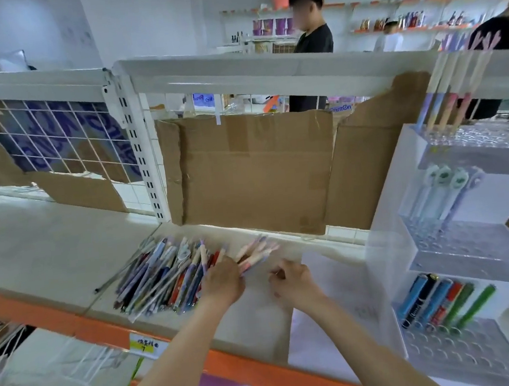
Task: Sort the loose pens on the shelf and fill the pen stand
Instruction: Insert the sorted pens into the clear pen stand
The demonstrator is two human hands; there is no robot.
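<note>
Many loose pens (165, 277) piled on shelf (52, 250) | left hand (222, 283) grips pink pens (254, 254) | right hand (291, 282) curled, hold unclear | pen stand (454, 237) at right, mostly unfilled; most sorting left.

The pen stand (454, 237) is cut off by the right edge. Pens beneath the left hand (222, 283) are hidden. The orange shelf's price label (145, 345) is too blurred to read.
</note>
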